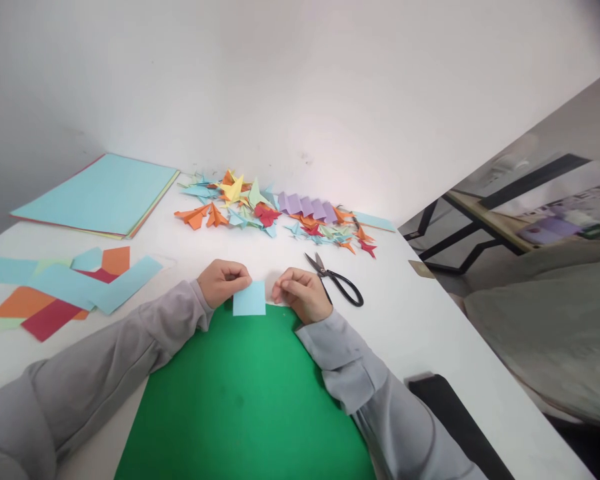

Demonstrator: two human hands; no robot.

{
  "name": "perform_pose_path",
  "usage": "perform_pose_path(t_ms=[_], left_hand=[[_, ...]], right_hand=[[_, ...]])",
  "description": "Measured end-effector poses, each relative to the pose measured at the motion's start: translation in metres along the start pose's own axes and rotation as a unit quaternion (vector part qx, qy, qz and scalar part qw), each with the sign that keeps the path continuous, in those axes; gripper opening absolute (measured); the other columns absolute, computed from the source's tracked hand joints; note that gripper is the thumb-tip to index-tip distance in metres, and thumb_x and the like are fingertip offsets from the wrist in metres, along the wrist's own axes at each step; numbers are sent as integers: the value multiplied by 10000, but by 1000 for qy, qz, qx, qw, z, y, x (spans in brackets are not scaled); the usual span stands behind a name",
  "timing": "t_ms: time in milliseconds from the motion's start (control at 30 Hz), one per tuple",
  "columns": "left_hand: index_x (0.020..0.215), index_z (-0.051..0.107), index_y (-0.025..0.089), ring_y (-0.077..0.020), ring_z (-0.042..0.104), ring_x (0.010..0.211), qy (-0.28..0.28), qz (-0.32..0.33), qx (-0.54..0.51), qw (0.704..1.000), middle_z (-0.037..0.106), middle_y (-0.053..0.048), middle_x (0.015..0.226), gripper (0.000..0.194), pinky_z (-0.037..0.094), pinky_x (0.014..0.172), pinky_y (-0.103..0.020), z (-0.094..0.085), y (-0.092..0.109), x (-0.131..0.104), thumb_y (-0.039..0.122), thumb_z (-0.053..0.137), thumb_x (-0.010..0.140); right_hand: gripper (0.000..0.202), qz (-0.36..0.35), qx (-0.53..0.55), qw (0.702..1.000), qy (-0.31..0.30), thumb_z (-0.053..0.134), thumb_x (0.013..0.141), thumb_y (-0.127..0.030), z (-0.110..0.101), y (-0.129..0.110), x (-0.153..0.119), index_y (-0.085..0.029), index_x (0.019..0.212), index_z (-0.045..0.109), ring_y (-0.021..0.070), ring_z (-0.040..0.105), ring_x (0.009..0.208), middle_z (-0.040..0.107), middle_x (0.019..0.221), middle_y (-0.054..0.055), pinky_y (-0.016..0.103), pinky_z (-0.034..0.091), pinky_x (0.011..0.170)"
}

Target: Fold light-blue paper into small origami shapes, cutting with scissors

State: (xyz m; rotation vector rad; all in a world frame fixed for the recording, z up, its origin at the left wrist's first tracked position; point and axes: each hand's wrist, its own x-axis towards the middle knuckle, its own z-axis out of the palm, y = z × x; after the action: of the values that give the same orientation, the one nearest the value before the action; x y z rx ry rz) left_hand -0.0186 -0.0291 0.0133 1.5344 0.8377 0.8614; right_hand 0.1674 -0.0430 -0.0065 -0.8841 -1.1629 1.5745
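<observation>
A person in grey sleeves holds a small pale blue paper square (250, 300) above the top edge of a green mat (240, 380) on a white table (385, 333). The fingers of the left hand (223, 283) pinch the square at its upper left corner. The fingers of the right hand (303, 293) are loosely bent just beside its right edge, with a gap between; whether they pinch anything cannot be told. The sheet looks flat, plain and evenly coloured, with straight edges and sharp lower corners; its lower part shows against the green, and whether it touches the mat is unclear. Black-handled scissors (336, 279) lie partly opened beyond the right hand. Farther back, folded paper shapes (240, 193) in yellow, orange, red, blue and green cluster near the wall, beside a pleated purple strip (307, 206). Cut paper pieces (70, 287) overlap at left, in front of a stack of large coloured sheets (100, 193). Dark lettering (565, 202) at far right is too blurred to read.
</observation>
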Motion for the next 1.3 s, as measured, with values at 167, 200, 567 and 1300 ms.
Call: perform_pose_path(t_ms=[167,200,567,1300], left_hand=[[582,545,115,-74,443,380,-5,-25,-11,1000,467,39,427,241,355,386,-197,5,0,-1,342,589,652],[586,543,116,-78,453,373,-2,-32,-8,999,474,39,422,253,365,381,-200,6,0,-1,356,595,647],[394,328,163,-23,279,330,30,26,82,996,306,76,325,420,214,350,-179,4,1,1,367,565,674],[669,531,126,-71,460,353,56,-51,-59,995,513,47,427,291,355,341,-177,5,-3,2,379,657,600]], right_hand=[[212,31,-73,997,-7,659,647,-354,12,0,-2,-153,703,625,67,495,484,566,538,-36,197,380,490],[229,29,-86,996,-5,659,645,-372,13,0,-2,-149,659,611,60,463,464,534,512,-44,193,355,471],[319,-19,-161,985,51,589,690,-464,14,3,-1,-161,612,524,59,354,339,414,384,-74,195,240,344],[386,-21,-212,977,-19,508,762,-465,19,-4,-7,-168,520,462,47,305,322,407,338,-71,198,237,373]])
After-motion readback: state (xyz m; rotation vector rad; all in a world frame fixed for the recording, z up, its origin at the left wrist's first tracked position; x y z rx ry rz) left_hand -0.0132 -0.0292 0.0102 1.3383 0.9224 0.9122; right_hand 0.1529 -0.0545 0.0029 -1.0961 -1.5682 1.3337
